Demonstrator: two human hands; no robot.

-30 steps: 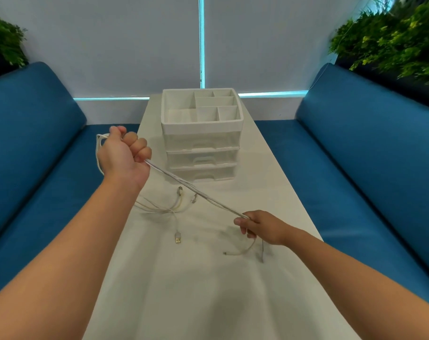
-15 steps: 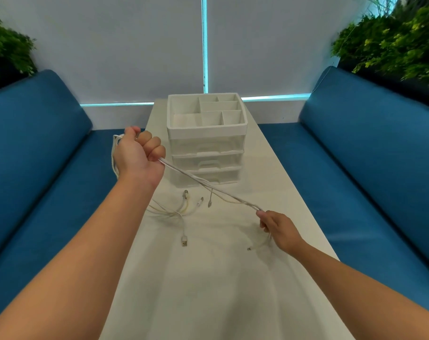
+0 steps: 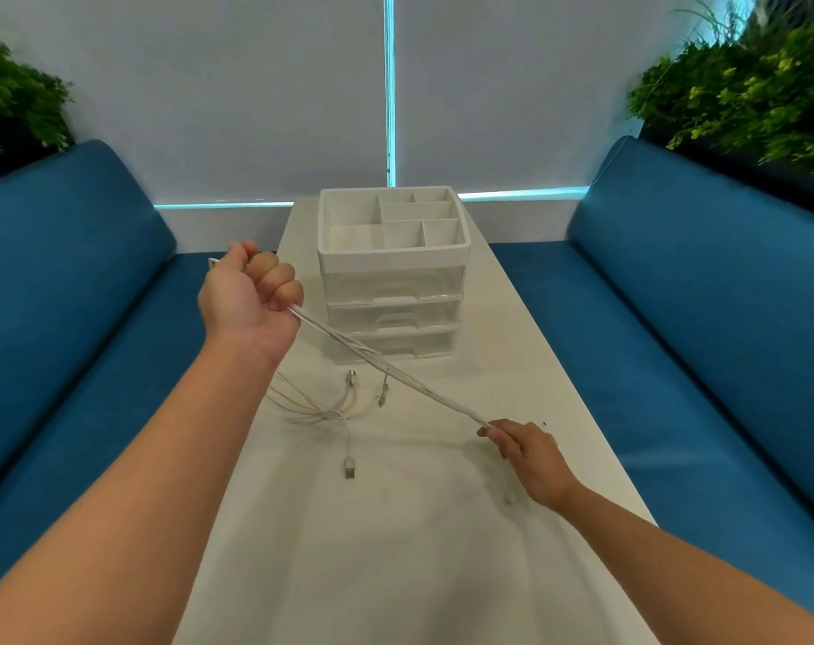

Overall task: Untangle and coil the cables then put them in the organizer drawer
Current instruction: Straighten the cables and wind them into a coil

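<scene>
We stretch the cable taut!
Our left hand (image 3: 251,302) fists the white cable (image 3: 386,369); our right hand (image 3: 528,451) pinches it, near the organizer (image 3: 393,272).

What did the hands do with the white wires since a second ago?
The right hand slid along the stretched cable toward its end, so the tail that dangled below it no longer shows. The left hand still grips the other end. The loose cables and organizer stayed put.
</scene>
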